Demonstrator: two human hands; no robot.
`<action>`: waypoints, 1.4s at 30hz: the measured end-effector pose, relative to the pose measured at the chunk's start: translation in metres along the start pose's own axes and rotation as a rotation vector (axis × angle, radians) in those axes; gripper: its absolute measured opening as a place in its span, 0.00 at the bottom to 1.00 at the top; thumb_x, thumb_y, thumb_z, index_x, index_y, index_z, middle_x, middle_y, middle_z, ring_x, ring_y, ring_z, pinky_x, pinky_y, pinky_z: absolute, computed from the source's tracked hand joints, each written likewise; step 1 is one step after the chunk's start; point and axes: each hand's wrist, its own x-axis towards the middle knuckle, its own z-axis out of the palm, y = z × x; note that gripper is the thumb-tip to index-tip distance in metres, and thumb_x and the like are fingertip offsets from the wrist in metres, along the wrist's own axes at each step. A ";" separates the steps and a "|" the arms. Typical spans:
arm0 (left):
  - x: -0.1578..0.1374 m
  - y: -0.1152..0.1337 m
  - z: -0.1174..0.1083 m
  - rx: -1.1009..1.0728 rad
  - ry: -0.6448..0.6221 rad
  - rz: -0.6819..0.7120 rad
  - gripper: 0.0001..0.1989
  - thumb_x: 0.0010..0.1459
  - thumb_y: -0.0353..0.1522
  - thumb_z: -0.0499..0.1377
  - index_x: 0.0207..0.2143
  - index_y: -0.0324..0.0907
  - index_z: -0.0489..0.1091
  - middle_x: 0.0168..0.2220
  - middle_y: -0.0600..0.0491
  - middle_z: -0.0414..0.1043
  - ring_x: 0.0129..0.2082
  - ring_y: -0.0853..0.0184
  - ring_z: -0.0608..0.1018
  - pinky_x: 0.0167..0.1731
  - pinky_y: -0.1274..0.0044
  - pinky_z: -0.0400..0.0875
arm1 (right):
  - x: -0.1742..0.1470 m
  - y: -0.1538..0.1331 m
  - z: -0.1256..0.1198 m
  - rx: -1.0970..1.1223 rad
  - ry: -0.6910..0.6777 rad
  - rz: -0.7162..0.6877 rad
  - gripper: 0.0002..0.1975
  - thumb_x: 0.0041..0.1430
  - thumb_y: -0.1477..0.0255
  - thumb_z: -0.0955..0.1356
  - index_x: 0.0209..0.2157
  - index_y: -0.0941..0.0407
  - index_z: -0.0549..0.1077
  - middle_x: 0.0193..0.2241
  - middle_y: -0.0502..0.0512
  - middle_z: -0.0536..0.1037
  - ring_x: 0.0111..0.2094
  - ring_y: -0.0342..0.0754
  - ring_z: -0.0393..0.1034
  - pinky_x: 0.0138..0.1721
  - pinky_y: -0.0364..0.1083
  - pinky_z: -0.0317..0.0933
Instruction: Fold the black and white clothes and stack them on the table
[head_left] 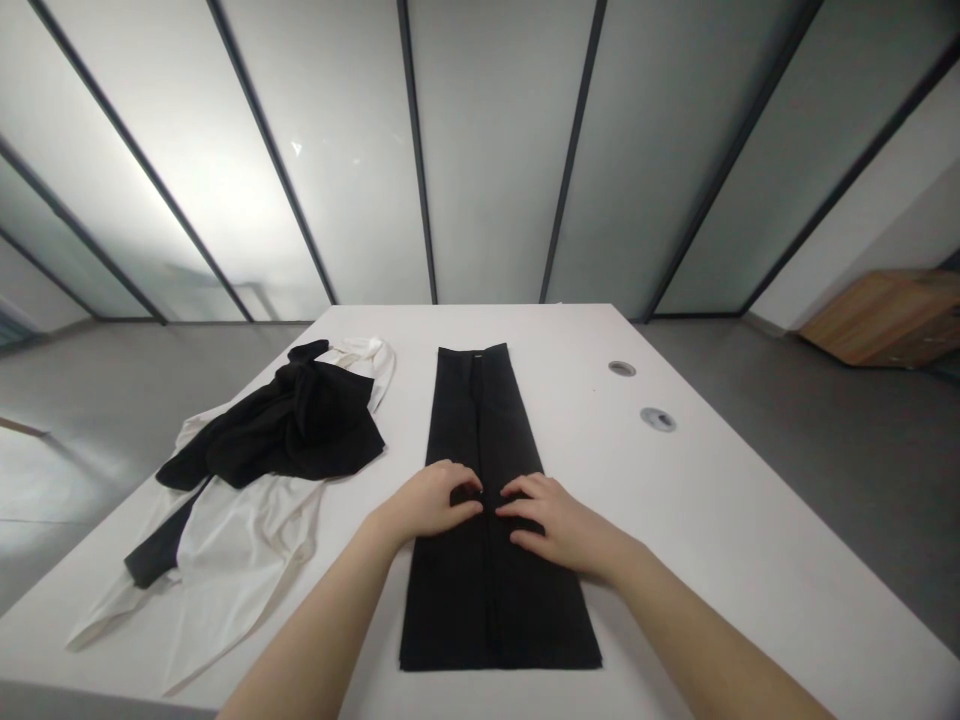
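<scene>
A pair of black trousers (517, 590) lies flat and straight along the table, the waistband at the far end and the wide leg hems towards me. My left hand (442, 497) rests over the left leg, its fingers bent and the thumb apart from them. Across from it, my right hand (546, 515) is on the right leg with its fingers spread. The fingertips of both hands face each other near the gap between the legs. No cloth shows gripped in either hand.
On the left of the white table (720, 560), a crumpled black garment (292, 430) lies over a white garment (240, 540). Two round cable holes, one of them a grommet (658, 419), are set in the tabletop at right. Frosted glass panels (495, 150) stand behind.
</scene>
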 end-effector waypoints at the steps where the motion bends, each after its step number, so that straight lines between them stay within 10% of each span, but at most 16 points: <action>1: -0.001 0.002 0.000 -0.003 -0.027 -0.023 0.08 0.62 0.37 0.64 0.42 0.45 0.77 0.39 0.53 0.80 0.39 0.64 0.80 0.39 0.75 0.70 | 0.000 -0.002 0.001 0.003 -0.020 -0.005 0.19 0.64 0.69 0.73 0.56 0.47 0.79 0.56 0.57 0.76 0.58 0.57 0.67 0.60 0.57 0.62; 7: -0.005 0.019 0.003 0.221 -0.202 -0.181 0.20 0.57 0.49 0.66 0.24 0.44 0.75 0.24 0.53 0.76 0.27 0.62 0.78 0.27 0.75 0.63 | 0.002 -0.008 0.001 0.018 -0.056 -0.004 0.16 0.66 0.71 0.72 0.55 0.48 0.80 0.46 0.56 0.78 0.50 0.53 0.69 0.53 0.53 0.65; 15: -0.003 0.037 0.017 0.336 -0.167 -0.265 0.11 0.57 0.34 0.58 0.30 0.45 0.81 0.30 0.48 0.82 0.31 0.57 0.82 0.30 0.73 0.68 | 0.006 -0.010 0.002 -0.020 -0.098 0.005 0.17 0.65 0.70 0.74 0.54 0.47 0.81 0.46 0.56 0.76 0.48 0.54 0.67 0.51 0.53 0.65; 28: -0.002 0.037 0.013 0.211 -0.099 -0.239 0.16 0.65 0.41 0.58 0.28 0.45 0.77 0.28 0.51 0.79 0.30 0.61 0.80 0.32 0.74 0.69 | 0.006 -0.008 0.002 0.016 -0.069 0.002 0.14 0.66 0.71 0.72 0.53 0.48 0.81 0.45 0.55 0.77 0.47 0.52 0.69 0.50 0.53 0.66; 33: 0.001 0.029 0.022 0.353 0.175 -0.205 0.14 0.69 0.35 0.56 0.52 0.42 0.75 0.52 0.44 0.79 0.55 0.55 0.77 0.54 0.67 0.70 | 0.006 -0.002 0.006 0.011 0.068 0.004 0.15 0.68 0.73 0.70 0.54 0.50 0.80 0.48 0.57 0.79 0.51 0.53 0.71 0.56 0.54 0.67; 36: 0.000 0.019 0.046 0.487 0.195 -0.241 0.28 0.69 0.39 0.55 0.68 0.39 0.63 0.71 0.39 0.60 0.71 0.45 0.61 0.66 0.55 0.59 | 0.005 0.005 0.013 -0.053 0.117 0.041 0.19 0.67 0.72 0.70 0.59 0.51 0.78 0.61 0.61 0.74 0.64 0.59 0.65 0.64 0.61 0.61; 42: -0.001 0.011 0.070 0.528 0.147 -0.260 0.33 0.72 0.46 0.49 0.73 0.39 0.56 0.74 0.37 0.53 0.73 0.43 0.57 0.68 0.50 0.54 | 0.002 0.009 0.016 -0.108 0.012 0.087 0.25 0.66 0.67 0.71 0.63 0.49 0.74 0.69 0.60 0.67 0.70 0.63 0.57 0.68 0.66 0.55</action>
